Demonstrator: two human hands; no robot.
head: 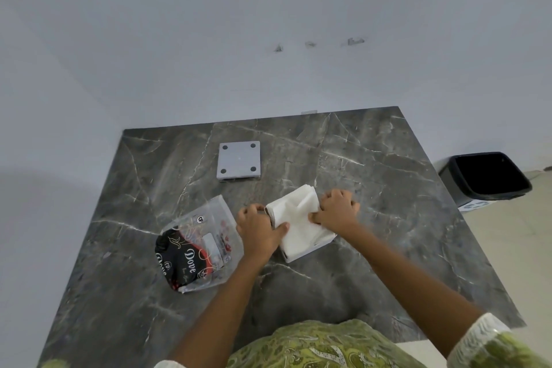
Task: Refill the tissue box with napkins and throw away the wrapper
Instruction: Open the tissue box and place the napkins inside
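— Half the job looks done: the napkins (294, 219) are being pressed into the tissue box (310, 249) near the middle of the worktop (373, 176), and the emptied wrapper (195, 245) is left lying just to the left of it.

— How are the napkins held?

— The left hand (258, 233) is curled against the box's left side with its thumb laid on the stack; the right hand (336, 209) is bunched, fingers tucked down at the right edge.

— And the direction?

— The stack's long axis is run diagonally, far-left to near-right, with the far end sticking up out of the box.

— What is left?

— The grey lid (239, 160), set well apart behind, is yet to be fitted, it is judged, and the wrapper is yet to be carried to the black bin (484, 176) on the floor at right.
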